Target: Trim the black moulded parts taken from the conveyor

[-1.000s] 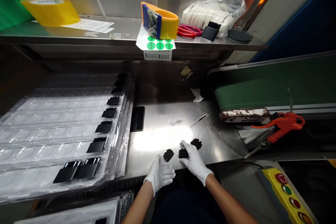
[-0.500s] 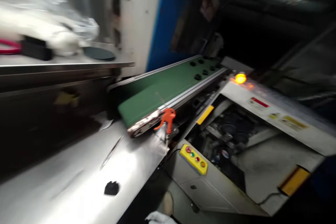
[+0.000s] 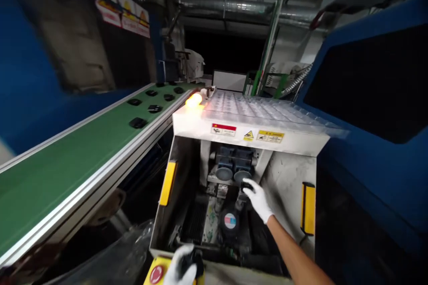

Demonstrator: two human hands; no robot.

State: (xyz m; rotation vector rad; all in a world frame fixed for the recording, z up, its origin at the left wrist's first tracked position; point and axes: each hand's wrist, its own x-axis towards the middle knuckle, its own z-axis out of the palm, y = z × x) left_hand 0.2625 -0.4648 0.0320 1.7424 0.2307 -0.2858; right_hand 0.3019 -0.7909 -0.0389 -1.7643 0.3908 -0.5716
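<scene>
My right hand (image 3: pixel 257 197), in a white glove, reaches into the open front of a white machine (image 3: pixel 294 138). Its thumb and fingertips close around a small black part (image 3: pixel 246 185), just below one of two round grey pads (image 3: pixel 242 175). Low in the view, my gloved left hand (image 3: pixel 180 268) curls around another black part (image 3: pixel 191 262); its exact shape is hidden by the fingers. That hand is over the yellow button box (image 3: pixel 149 276), beside a red push button (image 3: pixel 156 274).
Left of the machine runs a green conveyor belt (image 3: pixel 76 142) carrying several black parts (image 3: pixel 137 123). Clear plastic trays (image 3: pixel 254 107) lie on the machine top near a lit orange lamp (image 3: pixel 194 100). Yellow guards (image 3: pixel 168 183) flank the opening. A blue machine (image 3: pixel 374 160) stands right.
My view has swung right, from the metal table to the white machine, which is closer. Both gloved hands are now in sight, one inside the machine; before, only part of one glove showed.
</scene>
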